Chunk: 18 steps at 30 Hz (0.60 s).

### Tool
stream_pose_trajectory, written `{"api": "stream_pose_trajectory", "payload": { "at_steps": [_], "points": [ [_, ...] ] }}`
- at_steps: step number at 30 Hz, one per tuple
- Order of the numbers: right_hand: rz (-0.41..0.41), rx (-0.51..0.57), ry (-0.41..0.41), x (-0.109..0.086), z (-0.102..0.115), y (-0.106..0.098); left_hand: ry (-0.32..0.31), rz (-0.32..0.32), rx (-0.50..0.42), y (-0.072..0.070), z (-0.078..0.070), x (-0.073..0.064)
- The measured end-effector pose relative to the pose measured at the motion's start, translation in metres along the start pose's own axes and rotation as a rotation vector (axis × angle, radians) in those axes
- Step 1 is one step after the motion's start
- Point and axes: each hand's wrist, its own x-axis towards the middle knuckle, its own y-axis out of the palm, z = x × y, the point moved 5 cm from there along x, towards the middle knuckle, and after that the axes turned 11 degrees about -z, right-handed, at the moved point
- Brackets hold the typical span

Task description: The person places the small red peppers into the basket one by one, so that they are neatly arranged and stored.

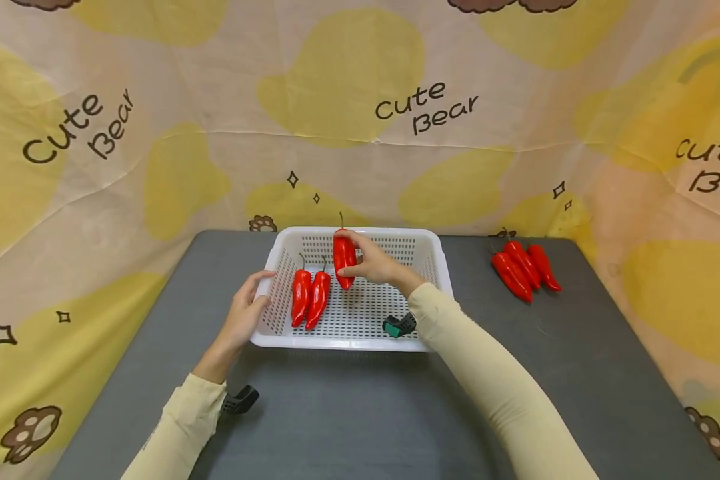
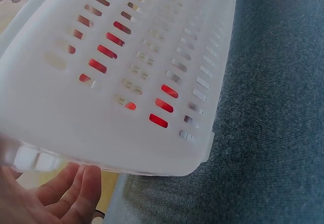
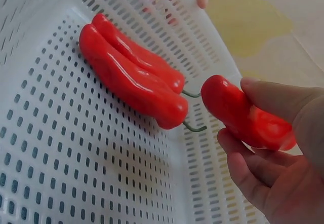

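Note:
A white perforated plastic basket (image 1: 342, 345) stands on the dark table. At its left end my left hand (image 1: 246, 313) grips the rim; in the left wrist view its curled fingers (image 2: 83, 188) show by the basket's edge. My right hand (image 1: 373, 263) holds a red pepper (image 3: 223, 102) between thumb and fingers, above the basket floor near the back wall. Two more red peppers, one (image 1: 301, 298) on the left and another (image 1: 319, 300) beside it, lie side by side in the basket's left part, green stems toward the back.
Outside the basket, three red peppers (image 1: 512, 277) lie bunched on the right side of the grey table (image 1: 360, 413). A patterned cloth (image 1: 336, 80) hangs behind and around the table. Each wrist wears a dark strap device (image 1: 241, 400).

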Motion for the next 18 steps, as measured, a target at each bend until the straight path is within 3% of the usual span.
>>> {"api": "stream_pose_trajectory", "payload": {
  "at_steps": [5,9,18],
  "points": [
    [0.024,-0.089,-0.033,0.001,-0.003,0.003,0.003,-0.003,0.017,0.001,0.000,0.001],
    [0.076,-0.083,-0.034,0.001,-0.009,0.006,0.019,0.001,0.004,0.002,0.000,0.002],
    [0.240,-0.131,0.072,-0.004,-0.024,0.012,0.025,-0.007,-0.014,0.001,0.000,0.001]
  ]
}}
